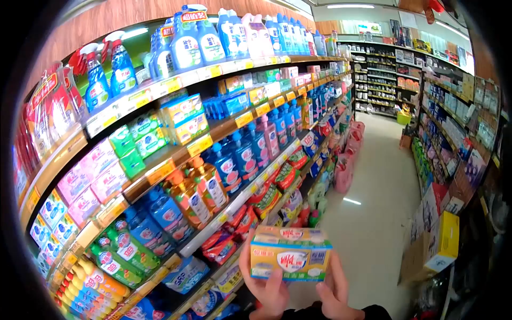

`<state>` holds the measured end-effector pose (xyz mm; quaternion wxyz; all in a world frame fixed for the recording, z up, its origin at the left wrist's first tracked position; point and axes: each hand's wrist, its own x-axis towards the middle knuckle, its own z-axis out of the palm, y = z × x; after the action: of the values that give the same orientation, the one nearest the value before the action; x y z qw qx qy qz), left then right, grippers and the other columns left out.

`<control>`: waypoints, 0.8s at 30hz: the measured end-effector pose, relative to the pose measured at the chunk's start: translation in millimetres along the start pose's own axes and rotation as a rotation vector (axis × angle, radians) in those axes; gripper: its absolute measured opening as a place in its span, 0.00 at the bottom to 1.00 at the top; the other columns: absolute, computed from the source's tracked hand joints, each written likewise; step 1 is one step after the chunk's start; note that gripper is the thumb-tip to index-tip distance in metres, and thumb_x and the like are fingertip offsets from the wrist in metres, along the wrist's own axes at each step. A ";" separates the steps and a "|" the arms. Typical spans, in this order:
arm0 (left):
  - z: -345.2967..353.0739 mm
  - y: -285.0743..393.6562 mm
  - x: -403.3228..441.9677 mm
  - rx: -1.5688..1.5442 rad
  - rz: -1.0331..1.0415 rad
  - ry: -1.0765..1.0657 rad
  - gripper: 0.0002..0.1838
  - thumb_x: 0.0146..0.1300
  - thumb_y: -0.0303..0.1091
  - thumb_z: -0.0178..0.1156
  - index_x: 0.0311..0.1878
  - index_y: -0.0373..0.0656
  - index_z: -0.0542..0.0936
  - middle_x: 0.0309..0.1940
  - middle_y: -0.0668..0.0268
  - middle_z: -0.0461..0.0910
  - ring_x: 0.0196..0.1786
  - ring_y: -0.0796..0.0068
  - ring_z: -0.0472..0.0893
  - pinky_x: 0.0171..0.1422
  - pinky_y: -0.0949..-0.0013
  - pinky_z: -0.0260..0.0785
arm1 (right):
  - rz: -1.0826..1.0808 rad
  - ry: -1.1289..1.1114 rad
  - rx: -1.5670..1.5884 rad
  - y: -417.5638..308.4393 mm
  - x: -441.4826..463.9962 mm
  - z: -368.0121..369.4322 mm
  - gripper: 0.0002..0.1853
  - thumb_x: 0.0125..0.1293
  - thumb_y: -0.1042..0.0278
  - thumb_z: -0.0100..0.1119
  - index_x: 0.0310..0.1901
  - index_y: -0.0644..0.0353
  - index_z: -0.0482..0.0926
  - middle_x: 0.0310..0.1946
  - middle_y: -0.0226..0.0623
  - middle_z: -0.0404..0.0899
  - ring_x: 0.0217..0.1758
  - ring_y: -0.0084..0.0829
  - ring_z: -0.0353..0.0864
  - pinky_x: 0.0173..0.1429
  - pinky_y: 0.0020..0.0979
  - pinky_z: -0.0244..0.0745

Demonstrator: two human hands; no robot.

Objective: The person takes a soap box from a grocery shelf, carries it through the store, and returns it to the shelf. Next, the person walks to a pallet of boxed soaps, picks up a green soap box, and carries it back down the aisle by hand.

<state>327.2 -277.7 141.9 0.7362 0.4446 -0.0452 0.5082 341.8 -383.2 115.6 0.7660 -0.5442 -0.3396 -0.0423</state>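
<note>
Between my two hands is a soap pack (pixel 290 255), a box-shaped orange, green and white package with a blue stripe and a red logo. My left hand (pixel 271 285) wraps its left side, with the thumb lying on the front face. At the right end my right hand (pixel 335 288) grips it, thumb near the lower corner. The pack is held up above the aisle floor, front toward me. On the shelf to the left, similar orange soap packs (pixel 184 117) are stacked, beside green soap packs (pixel 140 133) and pink soap packs (pixel 88 176).
Shelves along the left hold blue detergent bottles (pixel 165 213), spray bottles (pixel 122 66) and detergent bags (pixel 184 274). Pink basins (pixel 345 160) stick out at floor level. Cardboard boxes (pixel 434 245) stand at the right of the aisle floor (pixel 368 213). More shelves (pixel 381 80) line the far end.
</note>
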 end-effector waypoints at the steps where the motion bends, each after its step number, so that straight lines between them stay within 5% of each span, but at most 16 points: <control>1: 13.1 -12.9 0.1 0.002 0.018 0.081 0.40 0.54 0.29 0.54 0.70 0.32 0.51 0.65 0.48 0.63 0.65 0.55 0.68 0.70 0.55 0.60 | -0.023 -0.008 -0.002 5.5 6.5 -13.2 0.32 0.68 0.76 0.49 0.71 0.72 0.51 0.71 0.45 0.54 0.74 0.36 0.51 0.75 0.34 0.43; 3: 25.8 -39.2 -1.9 0.020 0.065 0.078 0.39 0.54 0.30 0.52 0.70 0.33 0.52 0.64 0.48 0.64 0.64 0.54 0.69 0.68 0.54 0.61 | -0.044 -0.024 -0.003 16.3 22.6 -35.7 0.32 0.67 0.77 0.50 0.70 0.71 0.51 0.70 0.45 0.55 0.74 0.36 0.52 0.74 0.34 0.44; 5: 38.8 -54.2 -0.7 -0.012 -0.066 0.159 0.33 0.62 0.29 0.60 0.68 0.35 0.58 0.61 0.53 0.69 0.60 0.62 0.72 0.63 0.61 0.65 | 0.007 0.000 0.050 24.5 36.2 -52.9 0.32 0.67 0.77 0.52 0.70 0.71 0.52 0.69 0.46 0.57 0.72 0.36 0.55 0.74 0.35 0.47; 6: 45.3 -65.2 -0.1 0.023 -0.092 0.188 0.38 0.54 0.30 0.52 0.69 0.34 0.53 0.63 0.48 0.65 0.63 0.53 0.69 0.67 0.53 0.63 | 0.025 -0.005 0.053 28.0 40.3 -60.8 0.32 0.67 0.77 0.52 0.70 0.71 0.52 0.69 0.46 0.57 0.72 0.36 0.55 0.74 0.35 0.47; 11: 56.8 -121.3 18.4 0.002 -0.127 0.228 0.37 0.52 0.32 0.55 0.67 0.36 0.56 0.60 0.48 0.67 0.60 0.55 0.73 0.65 0.54 0.65 | 0.137 0.057 0.071 62.2 70.5 -96.2 0.34 0.66 0.77 0.53 0.70 0.70 0.51 0.68 0.46 0.58 0.71 0.37 0.58 0.72 0.36 0.51; 15: 48.3 -155.9 40.5 0.099 -0.103 0.125 0.29 0.65 0.34 0.58 0.65 0.34 0.63 0.62 0.53 0.67 0.59 0.63 0.73 0.61 0.60 0.66 | 0.151 0.046 0.134 89.3 103.4 -100.4 0.34 0.66 0.76 0.54 0.70 0.69 0.51 0.68 0.46 0.58 0.71 0.38 0.58 0.72 0.37 0.51; 17: 60.9 -163.0 65.5 0.030 -0.143 0.276 0.37 0.52 0.32 0.57 0.67 0.36 0.57 0.59 0.47 0.67 0.59 0.55 0.73 0.64 0.54 0.66 | 0.220 0.053 0.106 103.7 119.4 -98.0 0.34 0.66 0.74 0.55 0.70 0.68 0.51 0.68 0.46 0.58 0.71 0.40 0.58 0.72 0.37 0.51; 24: 53.8 -197.2 154.7 0.025 -0.020 0.296 0.36 0.53 0.34 0.57 0.65 0.34 0.58 0.57 0.47 0.69 0.60 0.54 0.73 0.65 0.54 0.66 | 0.119 -0.110 0.074 149.6 207.6 -85.9 0.35 0.67 0.67 0.57 0.70 0.67 0.52 0.68 0.44 0.58 0.71 0.39 0.58 0.72 0.39 0.52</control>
<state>577.6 -223.2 134.4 0.7342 0.3741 0.0745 0.5616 606.5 -333.6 97.5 0.7668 -0.5364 -0.3495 0.0459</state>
